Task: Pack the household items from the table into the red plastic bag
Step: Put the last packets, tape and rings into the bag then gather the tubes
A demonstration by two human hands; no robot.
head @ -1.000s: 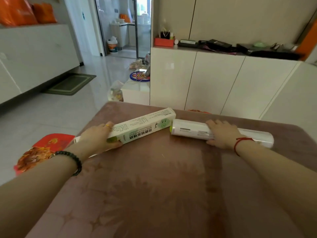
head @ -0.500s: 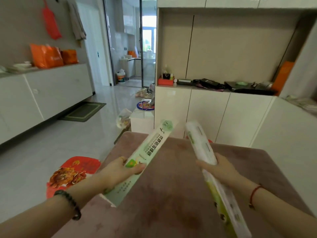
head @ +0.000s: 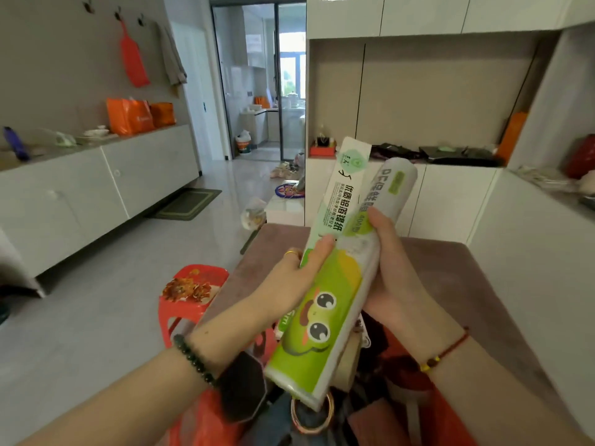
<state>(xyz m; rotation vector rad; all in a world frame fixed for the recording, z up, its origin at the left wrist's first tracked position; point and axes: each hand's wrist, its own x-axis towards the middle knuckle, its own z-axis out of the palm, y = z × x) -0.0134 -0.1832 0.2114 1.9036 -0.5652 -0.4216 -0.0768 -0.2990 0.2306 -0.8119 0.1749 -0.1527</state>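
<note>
Two long packs held together over the open bag

The left hand (head: pixel 289 278) has its grip clamped on the long white-and-green cardboard foil box (head: pixel 341 201), the right hand (head: pixel 391 278) on the green plastic-wrapped film roll (head: pixel 325 317) — touching side by side, tilted above the red plastic bag (head: pixel 447 423) at the mauve counter (head: pixel 467 284). Both look light and stiff; the roll's wrap seems slippery, so mid-length holds suit. Inside the bag — dark items and a copper-rimmed ring (head: pixel 310 416).

I see the left hand (head: pixel 294 280) gripping the white foil box (head: pixel 343 197) and the right hand (head: pixel 391 278) gripping the green cling-film roll (head: pixel 325 317), touching side by side, tilted above the red plastic bag (head: pixel 447 420).
</note>
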